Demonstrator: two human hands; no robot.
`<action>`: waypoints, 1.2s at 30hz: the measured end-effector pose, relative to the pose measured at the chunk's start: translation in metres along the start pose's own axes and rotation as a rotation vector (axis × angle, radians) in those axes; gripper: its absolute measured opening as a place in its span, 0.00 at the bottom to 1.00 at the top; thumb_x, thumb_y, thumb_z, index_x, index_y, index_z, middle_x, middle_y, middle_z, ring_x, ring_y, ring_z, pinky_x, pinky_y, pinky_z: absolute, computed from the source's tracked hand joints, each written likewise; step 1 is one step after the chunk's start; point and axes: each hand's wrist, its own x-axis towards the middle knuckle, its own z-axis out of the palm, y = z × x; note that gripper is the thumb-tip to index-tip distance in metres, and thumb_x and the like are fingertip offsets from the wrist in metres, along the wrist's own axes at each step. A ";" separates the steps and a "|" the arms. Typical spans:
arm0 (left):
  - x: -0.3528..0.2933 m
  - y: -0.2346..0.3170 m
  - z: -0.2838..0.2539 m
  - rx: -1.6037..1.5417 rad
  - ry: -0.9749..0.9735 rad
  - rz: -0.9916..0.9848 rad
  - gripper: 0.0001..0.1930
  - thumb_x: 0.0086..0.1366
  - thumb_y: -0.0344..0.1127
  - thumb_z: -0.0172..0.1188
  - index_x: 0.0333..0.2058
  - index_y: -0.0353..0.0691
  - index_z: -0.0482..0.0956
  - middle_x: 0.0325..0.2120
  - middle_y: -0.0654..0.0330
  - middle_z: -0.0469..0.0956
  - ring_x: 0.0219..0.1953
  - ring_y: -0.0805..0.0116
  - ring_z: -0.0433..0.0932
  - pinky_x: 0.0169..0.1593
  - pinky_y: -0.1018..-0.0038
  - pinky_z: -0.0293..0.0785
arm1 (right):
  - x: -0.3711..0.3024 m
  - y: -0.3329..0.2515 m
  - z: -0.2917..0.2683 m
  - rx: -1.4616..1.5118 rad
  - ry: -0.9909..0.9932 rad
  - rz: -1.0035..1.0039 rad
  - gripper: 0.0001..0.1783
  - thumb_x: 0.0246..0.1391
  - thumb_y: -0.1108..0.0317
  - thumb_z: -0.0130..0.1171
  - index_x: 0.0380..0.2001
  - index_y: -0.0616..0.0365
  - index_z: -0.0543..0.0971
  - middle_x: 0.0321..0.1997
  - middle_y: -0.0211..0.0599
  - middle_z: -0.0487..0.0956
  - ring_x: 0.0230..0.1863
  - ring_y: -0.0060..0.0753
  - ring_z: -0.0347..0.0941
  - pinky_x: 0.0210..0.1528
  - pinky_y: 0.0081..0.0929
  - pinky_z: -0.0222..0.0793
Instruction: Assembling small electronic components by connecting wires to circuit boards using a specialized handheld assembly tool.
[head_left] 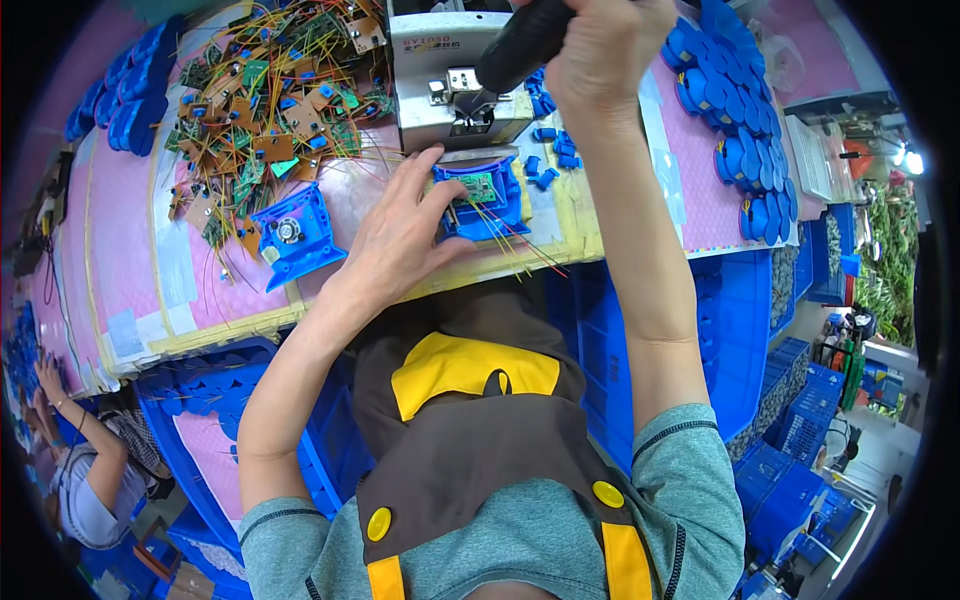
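Note:
My right hand is wrapped round a black electric screwdriver. Its tip reaches down to the small metal outlet of a grey-white screw feeder. At the bench edge, my left hand steadies a blue plastic housing, with one finger on its inner part and the thumb by its lower left corner. Inside that housing lies a green circuit board, from which red and yellow wires trail over the edge. Left of this hand is another blue housing with a round silver speaker.
A tangled heap of wired circuit boards covers the bench's back left. Small blue parts lie beside the feeder. Blue housings are stacked at right and far left. Blue bins stand below; another person's arm shows at left.

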 end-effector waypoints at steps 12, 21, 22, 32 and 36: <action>-0.002 -0.005 0.001 -0.026 0.004 -0.002 0.27 0.50 0.37 0.72 0.49 0.40 0.73 0.62 0.44 0.60 0.64 0.43 0.60 0.64 0.57 0.61 | -0.036 -0.004 -0.001 -0.192 -0.025 0.148 0.08 0.46 0.72 0.70 0.26 0.60 0.79 0.21 0.26 0.77 0.21 0.16 0.71 0.25 0.16 0.65; -0.001 -0.001 0.001 -0.017 0.019 0.015 0.25 0.49 0.34 0.72 0.45 0.38 0.73 0.60 0.39 0.61 0.62 0.38 0.61 0.63 0.55 0.63 | -0.075 0.005 -0.041 -0.213 -0.137 0.029 0.14 0.46 0.77 0.67 0.38 0.67 0.77 0.24 0.33 0.77 0.23 0.23 0.74 0.29 0.20 0.70; 0.000 -0.001 0.001 -0.017 0.017 0.017 0.25 0.49 0.34 0.72 0.45 0.38 0.73 0.60 0.39 0.61 0.62 0.38 0.61 0.63 0.55 0.63 | -0.075 0.007 -0.043 -0.216 -0.131 0.027 0.15 0.45 0.77 0.67 0.38 0.67 0.78 0.24 0.33 0.77 0.23 0.23 0.74 0.29 0.20 0.70; 0.000 -0.001 0.001 -0.039 0.006 -0.010 0.24 0.49 0.34 0.72 0.45 0.39 0.73 0.61 0.41 0.60 0.63 0.38 0.61 0.63 0.55 0.63 | -0.076 0.011 -0.041 -0.214 -0.136 0.041 0.12 0.45 0.77 0.68 0.34 0.64 0.78 0.24 0.32 0.77 0.22 0.22 0.74 0.28 0.19 0.70; 0.001 -0.002 0.001 -0.017 0.012 0.008 0.25 0.50 0.34 0.71 0.46 0.39 0.73 0.60 0.41 0.60 0.63 0.38 0.61 0.63 0.55 0.63 | -0.075 0.016 -0.044 -0.282 -0.184 0.017 0.09 0.46 0.77 0.67 0.30 0.63 0.77 0.23 0.32 0.77 0.21 0.21 0.73 0.27 0.18 0.70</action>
